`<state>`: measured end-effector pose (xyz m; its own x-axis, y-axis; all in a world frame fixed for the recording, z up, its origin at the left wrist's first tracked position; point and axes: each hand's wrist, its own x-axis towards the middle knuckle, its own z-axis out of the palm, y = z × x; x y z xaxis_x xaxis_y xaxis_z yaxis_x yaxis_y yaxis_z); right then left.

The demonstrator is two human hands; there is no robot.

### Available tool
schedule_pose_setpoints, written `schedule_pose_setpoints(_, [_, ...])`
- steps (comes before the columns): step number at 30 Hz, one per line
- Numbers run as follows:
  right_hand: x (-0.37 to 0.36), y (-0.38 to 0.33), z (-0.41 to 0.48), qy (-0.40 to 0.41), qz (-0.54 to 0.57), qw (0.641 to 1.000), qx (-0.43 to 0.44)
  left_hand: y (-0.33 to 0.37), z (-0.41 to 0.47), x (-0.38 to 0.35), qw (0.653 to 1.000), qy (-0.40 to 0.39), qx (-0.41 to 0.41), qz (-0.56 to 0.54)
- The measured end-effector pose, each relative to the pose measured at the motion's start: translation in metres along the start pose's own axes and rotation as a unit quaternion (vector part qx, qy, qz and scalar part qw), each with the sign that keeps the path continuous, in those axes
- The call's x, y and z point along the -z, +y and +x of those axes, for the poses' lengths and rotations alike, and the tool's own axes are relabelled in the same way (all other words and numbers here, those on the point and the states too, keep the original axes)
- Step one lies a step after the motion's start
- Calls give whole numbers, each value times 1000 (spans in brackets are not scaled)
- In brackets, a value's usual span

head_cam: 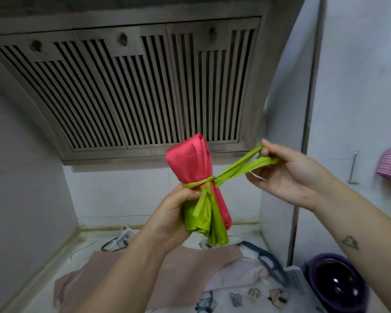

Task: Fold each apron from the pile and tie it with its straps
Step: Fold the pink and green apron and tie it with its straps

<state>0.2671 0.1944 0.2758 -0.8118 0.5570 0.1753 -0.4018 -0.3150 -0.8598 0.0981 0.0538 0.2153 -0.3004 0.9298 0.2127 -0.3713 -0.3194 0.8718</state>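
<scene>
We see the left hand (174,214) gripping a rolled red apron (189,161) upright by its lower half, thumb just under the green strap (235,168) wound round its middle. The right hand (287,175) pinches two strap lengths stretched taut to the right of the knot. Green fabric hangs below the wrap. On the counter (88,240) beneath lie a pink apron (183,274) and a white patterned apron (246,297), with a purple bowl (339,288) at the right. A slatted range hood (133,86) looms above.

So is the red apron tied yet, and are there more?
Done: the red apron is folded and the green straps go round it. In hand: the left hand grips it, the right hand pinches the strap ends. Left: finishing the knot, then the pile of aprons below.
</scene>
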Motion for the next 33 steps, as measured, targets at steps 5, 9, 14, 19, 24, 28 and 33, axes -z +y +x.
schedule_pose_setpoints(5, [16,-57,-37,31,40,997,57,-11,27,-45,994,-101,26,24])
schedule_pose_setpoints(9, [23,-95,-66,44,-107,987,113,-27,50,-100,986,-141,60,65])
schedule_pose_setpoints(14, [37,-127,-89,98,-217,958,163,-42,73,-177,969,-161,6,189])
schedule_pose_setpoints(19, [59,-167,-110,134,-244,938,206,-58,88,-256,875,-264,-75,398])
schedule_pose_setpoints(24, [76,-203,-122,156,-309,904,250,-45,108,-301,784,-286,-144,531])
schedule_pose_setpoints(28, [84,-241,-132,180,-339,872,304,-10,134,-322,793,-209,-174,546])
schedule_pose_setpoints(33, [94,-285,-131,234,-431,803,338,6,158,-336,875,-201,-137,418])
